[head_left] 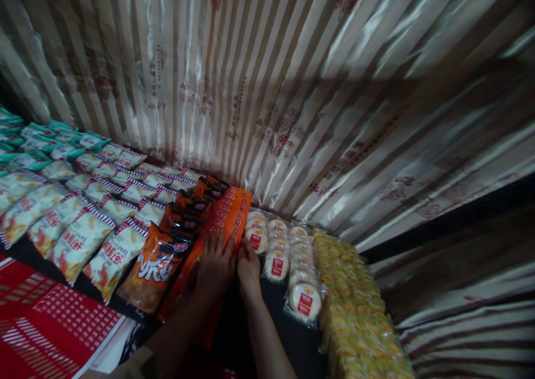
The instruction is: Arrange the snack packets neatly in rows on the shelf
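Note:
My left hand (215, 261) lies palm down with its fingers spread, on a row of overlapping orange snack packets (230, 203). Close beside it, my right hand (249, 270) is at the right edge of that row, fingers curled together; whether they pinch a packet is hidden. To the right of it are columns of round white crackers (278, 265) in clear wrappers. Left of the orange row stand brown-and-orange snack bags (154, 270), their fronts tilted toward me.
White snack bags (83, 239) with striped edges fill rows on the left, and green bags (39, 144) lie beyond them. Yellow-wrapped packs (351, 290) are stacked on the right. A red plastic basket (45, 317) is at lower left. Behind everything hangs a striped, shiny printed sheet (267, 89).

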Motion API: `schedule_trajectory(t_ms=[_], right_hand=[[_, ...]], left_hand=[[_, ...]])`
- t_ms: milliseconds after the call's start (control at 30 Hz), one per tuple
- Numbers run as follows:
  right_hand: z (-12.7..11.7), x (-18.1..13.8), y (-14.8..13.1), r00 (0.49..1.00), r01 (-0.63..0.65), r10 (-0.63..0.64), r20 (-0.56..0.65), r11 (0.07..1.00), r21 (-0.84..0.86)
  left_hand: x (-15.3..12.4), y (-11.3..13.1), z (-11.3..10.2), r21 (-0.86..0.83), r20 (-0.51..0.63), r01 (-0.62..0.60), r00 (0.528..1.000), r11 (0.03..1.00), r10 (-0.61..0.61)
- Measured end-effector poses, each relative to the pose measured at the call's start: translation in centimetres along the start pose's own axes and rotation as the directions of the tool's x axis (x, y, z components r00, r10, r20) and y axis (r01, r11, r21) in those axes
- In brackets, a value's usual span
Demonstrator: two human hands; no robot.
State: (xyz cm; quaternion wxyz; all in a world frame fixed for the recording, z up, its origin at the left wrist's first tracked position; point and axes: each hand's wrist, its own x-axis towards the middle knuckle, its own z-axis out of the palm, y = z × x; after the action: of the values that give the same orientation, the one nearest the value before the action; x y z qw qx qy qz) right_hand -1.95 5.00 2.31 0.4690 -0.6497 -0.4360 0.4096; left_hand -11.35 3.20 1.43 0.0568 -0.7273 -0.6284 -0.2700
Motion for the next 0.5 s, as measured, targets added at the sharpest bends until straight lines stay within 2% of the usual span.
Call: schedule_trajectory(t_ms=[100, 267, 400, 500], right_hand=[[0.1, -0.1, -0.3, 1.0, -0.002, 0.003, 0.014, 0.999, -0.051], [0.0, 0.4, -1.2, 0.999, -0.028, 0.032, 0.012, 0.972, -0.234], [0.0, 1.0, -1.3, 0.998, 0.031, -0.016, 0.067, 0.976, -0.214], [0.3, 1.3, -0.9, 0.997, 0.056, -0.048, 0.054, 0.984, -0.168]], left_hand=[[-0.1, -0.1, 0.2, 0.01, -0.001, -0.003, 1.0, 1.0, 0.003], [-0.1, -0.2, -0.3, -0.009, 0.035, -0.026, 0.999, 1.0, 0.026], [-0.1, -0.3, -0.4, -0.032, 0.015, -0.037, 0.999, 0.999, 0.038], [-0.2, -0.3, -0.4, -0.035, -0.001, -0.03, 1.0, 0.999, 0.03]])
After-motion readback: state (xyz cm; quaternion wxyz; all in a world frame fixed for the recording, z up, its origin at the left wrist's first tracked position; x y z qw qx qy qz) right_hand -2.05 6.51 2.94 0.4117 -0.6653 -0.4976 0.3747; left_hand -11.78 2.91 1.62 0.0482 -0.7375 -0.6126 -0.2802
